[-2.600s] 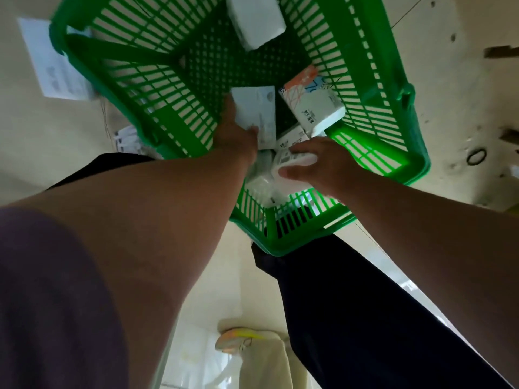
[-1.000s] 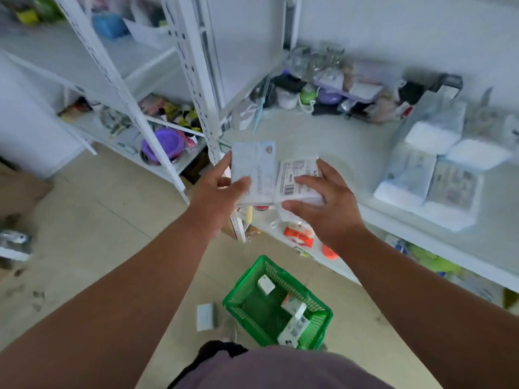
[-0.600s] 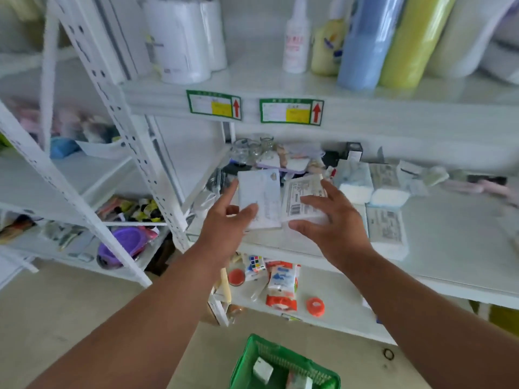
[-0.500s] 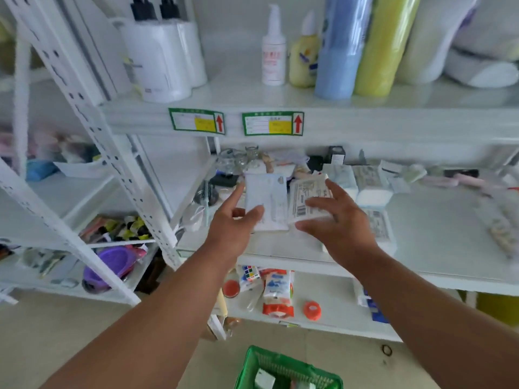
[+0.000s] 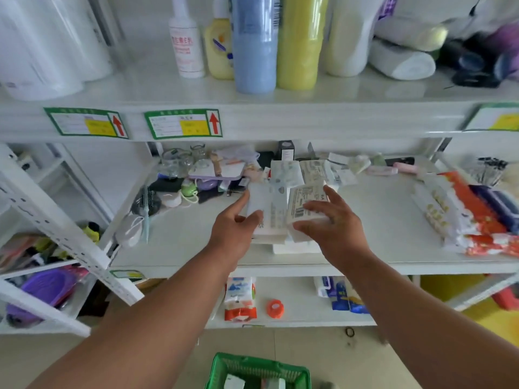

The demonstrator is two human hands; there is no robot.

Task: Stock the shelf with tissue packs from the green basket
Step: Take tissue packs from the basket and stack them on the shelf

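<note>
Stock status — middle shelf [image 5: 373, 220], tissue packs.

Held, left hand [image 5: 234, 230]: one pale pack [image 5: 269, 209], pinched between thumb and fingers at its left edge, carried just above the shelf board.

Held, right hand [image 5: 331, 220]: one barcode pack [image 5: 304, 204], gripped from its right side with the fingers curled over the top; its left edge is touching the pale pack.

Already shelved: two packs [image 5: 297, 171] stand just behind the held pair, and a white pack [image 5: 295, 248] lies directly beneath the hands. Whether the held packs rest on it or are still clear of it cannot be told.

Also on this shelf: a red-and-white bundle [image 5: 471, 217] at the right end, and small sundries [image 5: 196, 175] at the back left.

Remaining stock: the green basket [image 5: 258, 369] is seen on the floor at the bottom edge of the view — at least two packs [image 5: 233, 382] are visible inside; the rest of the basket is cut off, so the full count cannot be given.

Progress, as judged: stocking is partly done. The pair in hand is at the point of placement, not yet released. At least one more trip to the basket is expected before the task can be entered as complete.
</note>
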